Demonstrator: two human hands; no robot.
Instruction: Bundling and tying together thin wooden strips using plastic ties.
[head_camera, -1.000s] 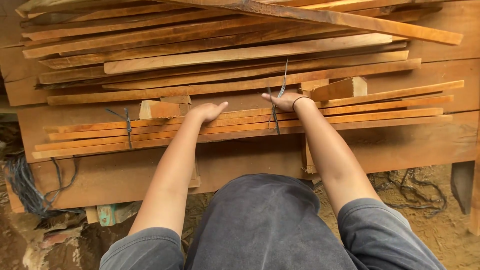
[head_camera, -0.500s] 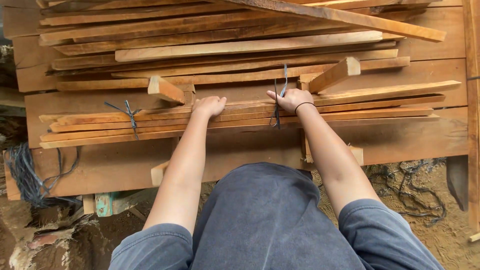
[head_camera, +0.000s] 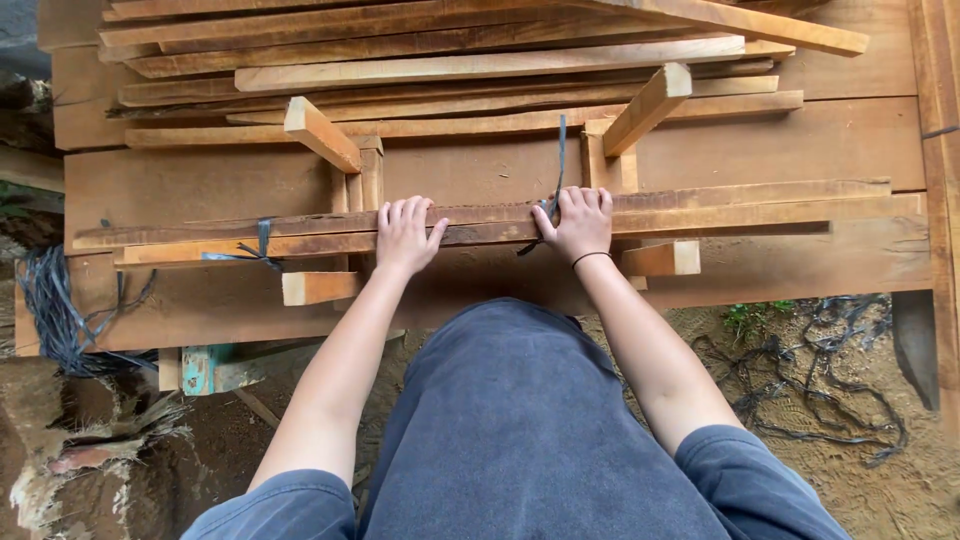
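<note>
Gripped the tied bundle of wooden slats (head_camera: 700, 208) with both — left hand (head_camera: 405, 235) and right hand (head_camera: 578, 222) curled over its top edge — beside the dark strap (head_camera: 556, 165).

A single head-worn camera looks steeply down from above the person's own torso, facing forward onto the tied bundle of slats (head_camera: 480, 222). It sits close: both forearms run up from the bottom edge to that bundle at mid-frame. Beyond the bundle lie stacked planks (head_camera: 480, 70); sandy ground (head_camera: 850, 350) shows below it.
</note>
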